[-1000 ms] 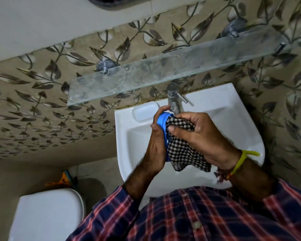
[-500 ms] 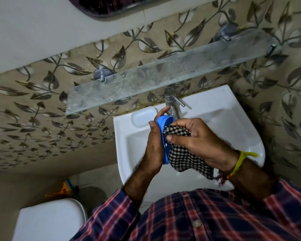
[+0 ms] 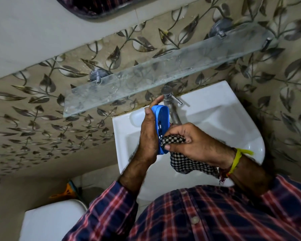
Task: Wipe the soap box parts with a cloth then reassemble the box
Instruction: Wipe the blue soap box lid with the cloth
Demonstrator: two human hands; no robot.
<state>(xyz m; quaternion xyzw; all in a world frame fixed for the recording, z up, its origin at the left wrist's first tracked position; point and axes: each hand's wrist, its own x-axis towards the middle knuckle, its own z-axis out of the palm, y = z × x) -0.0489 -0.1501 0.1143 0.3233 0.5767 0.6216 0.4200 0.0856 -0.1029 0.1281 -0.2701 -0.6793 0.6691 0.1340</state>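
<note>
My left hand (image 3: 149, 136) grips a blue slotted soap box part (image 3: 162, 122) upright over the white sink (image 3: 233, 119), its inner face with drain slots turned toward my right hand. My right hand (image 3: 191, 143) is bunched around a black-and-white checked cloth (image 3: 186, 160), pressed against the lower end of the blue part. The cloth's loose end hangs below my right wrist. No other soap box part is in view.
A steel tap (image 3: 170, 105) stands just behind the blue part. A glass shelf (image 3: 146, 77) juts from the leaf-patterned wall above the sink. A white toilet tank lid (image 3: 50, 221) sits at lower left, with an orange object (image 3: 66, 192) on the floor beside it.
The cloth and my right hand have slid down from the upper part of the blue piece to its lower end, uncovering the slotted inner face. My left hand keeps its grip.
</note>
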